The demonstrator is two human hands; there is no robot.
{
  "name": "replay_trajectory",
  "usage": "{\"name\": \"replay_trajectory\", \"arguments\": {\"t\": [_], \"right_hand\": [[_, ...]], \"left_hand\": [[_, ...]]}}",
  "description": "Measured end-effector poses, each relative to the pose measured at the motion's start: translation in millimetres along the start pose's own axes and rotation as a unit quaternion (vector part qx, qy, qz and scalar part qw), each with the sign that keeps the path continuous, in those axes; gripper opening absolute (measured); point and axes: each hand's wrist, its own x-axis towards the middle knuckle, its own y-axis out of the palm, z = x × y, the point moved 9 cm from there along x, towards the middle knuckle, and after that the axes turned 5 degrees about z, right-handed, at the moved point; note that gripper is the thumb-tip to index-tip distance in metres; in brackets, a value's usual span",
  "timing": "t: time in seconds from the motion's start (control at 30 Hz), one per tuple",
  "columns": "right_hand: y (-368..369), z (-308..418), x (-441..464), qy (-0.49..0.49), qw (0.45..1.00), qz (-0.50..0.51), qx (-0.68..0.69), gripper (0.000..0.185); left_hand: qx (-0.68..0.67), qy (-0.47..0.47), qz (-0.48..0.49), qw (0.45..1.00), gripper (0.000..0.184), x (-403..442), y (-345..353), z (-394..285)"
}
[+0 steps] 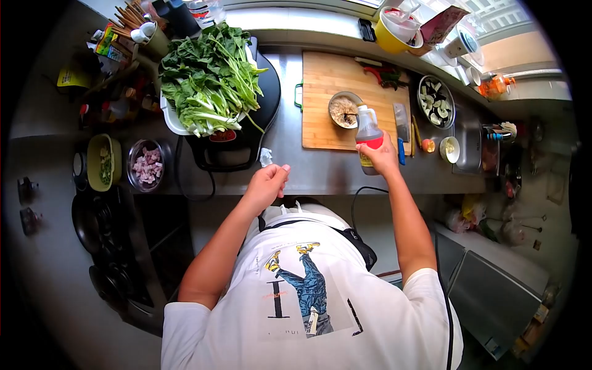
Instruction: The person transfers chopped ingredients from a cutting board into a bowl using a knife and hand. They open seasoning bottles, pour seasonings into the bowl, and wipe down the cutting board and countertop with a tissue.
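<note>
My right hand (381, 155) is wrapped round a sauce bottle (369, 134) with a pale top, dark liquid and a red and yellow label. The bottle's top is at the right rim of a bowl (333, 119) of pale minced food, which has a dark patch on it. This bowl stands on a wooden cutting board (320, 77). My left hand (269, 184) is closed, its fingers curled, in front of the counter edge; whatever it may hold is hidden. A small crumpled white piece (266, 157) lies just beyond it.
Leafy greens (206, 80) fill a white tray on a black appliance (266, 92). A cleaver (401, 123) lies on the board's right side. Diced meat (148, 165) sits in a bowl at left; sliced eggplant (435, 102) is in a metal bowl near the sink (470, 145).
</note>
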Motion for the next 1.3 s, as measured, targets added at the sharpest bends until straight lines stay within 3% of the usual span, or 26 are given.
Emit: {"name": "replay_trajectory", "arguments": {"t": [0.2, 0.5, 0.57, 0.8, 0.87, 0.97, 1.0, 1.23, 1.3], "right_hand": [[-6.5, 7.1, 0.7, -0.013, 0.999, -0.036, 0.005, 0.075], [-11.5, -0.9, -18.8, 0.021, 0.998, -0.038, 0.045, 0.071], [-8.9, -3.4, -19.0, -0.045, 0.988, -0.049, 0.141, 0.078], [-18.0, 30.4, -51.9, -0.110, 0.977, -0.093, 0.160, 0.094], [-11.9, 50.2, -65.3, -0.136, 0.967, -0.007, 0.216, 0.102], [-2.9, 79.1, -85.4, -0.198, 0.953, 0.058, 0.221, 0.100], [5.4, 85.7, -92.8, -0.178, 0.946, 0.100, 0.253, 0.103], [14.0, 139.2, -126.0, -0.230, 0.947, 0.148, 0.169, 0.104], [10.3, 155.0, -130.5, -0.253, 0.946, 0.151, 0.135, 0.101]], "left_hand": [[0.005, 0.007, 0.006, 1.000, 0.038, -0.6, 2.5, 2.9], [-0.027, 0.035, 0.021, 0.999, 0.019, 3.5, 13.8, 3.6], [0.018, 0.095, 0.039, 0.995, 0.025, 4.6, 19.5, -13.6], [0.044, 0.171, 0.068, 0.982, 0.027, 12.6, 51.8, -90.4], [0.042, 0.201, 0.070, 0.976, 0.027, 15.5, 58.4, -113.3], [0.067, 0.246, 0.073, 0.964, 0.029, 9.9, 58.4, -145.0], [0.066, 0.254, 0.073, 0.962, 0.029, 2.6, 58.3, -155.7], [0.096, 0.287, 0.072, 0.950, 0.024, -31.4, 39.2, -174.2], [0.230, 0.286, 0.050, 0.929, 0.021, -41.1, 31.4, -176.6]]}}
